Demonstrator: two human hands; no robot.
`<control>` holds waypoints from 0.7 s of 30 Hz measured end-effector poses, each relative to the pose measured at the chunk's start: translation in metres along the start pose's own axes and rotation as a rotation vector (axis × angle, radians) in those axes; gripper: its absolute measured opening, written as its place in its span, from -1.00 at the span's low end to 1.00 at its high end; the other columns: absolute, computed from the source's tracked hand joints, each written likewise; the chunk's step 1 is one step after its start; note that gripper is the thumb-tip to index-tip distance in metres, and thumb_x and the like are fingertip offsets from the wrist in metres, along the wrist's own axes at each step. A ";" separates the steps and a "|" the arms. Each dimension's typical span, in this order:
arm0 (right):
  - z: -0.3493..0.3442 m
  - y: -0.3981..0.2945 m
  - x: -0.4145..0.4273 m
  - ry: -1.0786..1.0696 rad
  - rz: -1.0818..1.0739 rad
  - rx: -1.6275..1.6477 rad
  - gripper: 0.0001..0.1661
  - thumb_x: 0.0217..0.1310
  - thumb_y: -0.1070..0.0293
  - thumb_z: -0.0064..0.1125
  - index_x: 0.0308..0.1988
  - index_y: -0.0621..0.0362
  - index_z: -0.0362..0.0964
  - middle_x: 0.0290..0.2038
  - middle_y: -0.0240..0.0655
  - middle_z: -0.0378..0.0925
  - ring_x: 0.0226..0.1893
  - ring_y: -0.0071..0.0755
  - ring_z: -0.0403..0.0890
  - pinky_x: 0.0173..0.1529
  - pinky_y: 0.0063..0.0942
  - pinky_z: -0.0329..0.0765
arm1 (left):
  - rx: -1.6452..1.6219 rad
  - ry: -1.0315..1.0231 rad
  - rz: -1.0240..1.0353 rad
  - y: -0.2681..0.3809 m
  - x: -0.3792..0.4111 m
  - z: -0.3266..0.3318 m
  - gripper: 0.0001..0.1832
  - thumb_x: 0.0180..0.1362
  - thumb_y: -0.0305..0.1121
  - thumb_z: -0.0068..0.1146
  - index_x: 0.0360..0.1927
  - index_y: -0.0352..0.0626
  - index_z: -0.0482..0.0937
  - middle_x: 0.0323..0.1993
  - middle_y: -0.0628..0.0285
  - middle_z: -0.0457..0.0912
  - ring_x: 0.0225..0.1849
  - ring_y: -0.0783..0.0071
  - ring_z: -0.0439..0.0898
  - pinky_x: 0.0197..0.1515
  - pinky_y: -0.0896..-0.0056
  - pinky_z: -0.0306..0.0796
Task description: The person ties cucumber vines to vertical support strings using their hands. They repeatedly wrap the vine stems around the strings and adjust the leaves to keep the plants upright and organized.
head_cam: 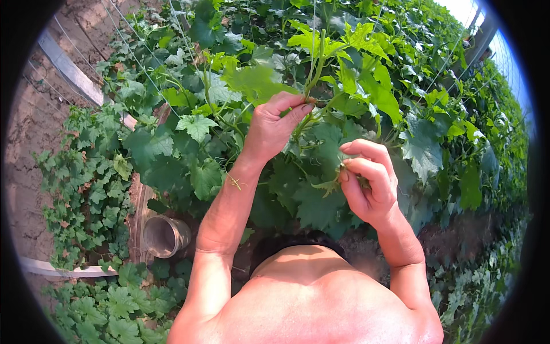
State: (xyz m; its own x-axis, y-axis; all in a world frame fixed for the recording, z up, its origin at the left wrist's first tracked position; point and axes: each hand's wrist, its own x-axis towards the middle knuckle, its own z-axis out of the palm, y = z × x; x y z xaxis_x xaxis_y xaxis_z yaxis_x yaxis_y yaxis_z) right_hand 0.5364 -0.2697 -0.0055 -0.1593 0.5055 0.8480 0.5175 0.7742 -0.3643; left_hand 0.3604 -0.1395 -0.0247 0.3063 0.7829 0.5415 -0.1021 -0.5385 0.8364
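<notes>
Leafy vines with lobed leaves fill the space before me. My left hand (275,122) pinches a green vine stem (320,64) between thumb and finger, beside a thin upright string (314,26). Lower and to the right, my right hand (371,176) has its thumb and fingertips closed on a small leafy sprig (328,185) that hangs from them. A broad green leaf (258,81) stands blurred just above my left hand. Across my left forearm lies a thin curled tendril (235,182).
An open bucket (165,236) stands at lower left by a wooden board (139,215). Pale beams (71,69) cross the bare soil at left. Several strings run up through the vines. A post (481,41) rises at upper right, and low leafy plants (122,301) cover the lower left.
</notes>
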 end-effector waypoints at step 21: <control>0.073 0.075 -0.016 -0.146 0.726 0.514 -0.81 0.35 0.38 0.25 -0.11 0.23 0.48 -0.39 -0.47 0.55 -0.52 -0.70 0.45 -0.47 -0.64 0.42 | 0.336 -0.013 -0.498 -0.007 -0.067 0.004 -0.78 0.41 -0.36 0.05 -0.03 -0.28 0.58 -0.38 0.27 0.65 -0.43 0.55 0.61 -0.40 0.49 0.52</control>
State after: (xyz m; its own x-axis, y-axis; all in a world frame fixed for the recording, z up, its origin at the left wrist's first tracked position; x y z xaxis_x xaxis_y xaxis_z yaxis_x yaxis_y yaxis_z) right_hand 0.5160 -0.1922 -0.0746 -0.0633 0.9527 0.2971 0.0983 0.3022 -0.9482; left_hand 0.3445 -0.1891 -0.0673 0.2523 0.9637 0.0880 0.3607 -0.1780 0.9155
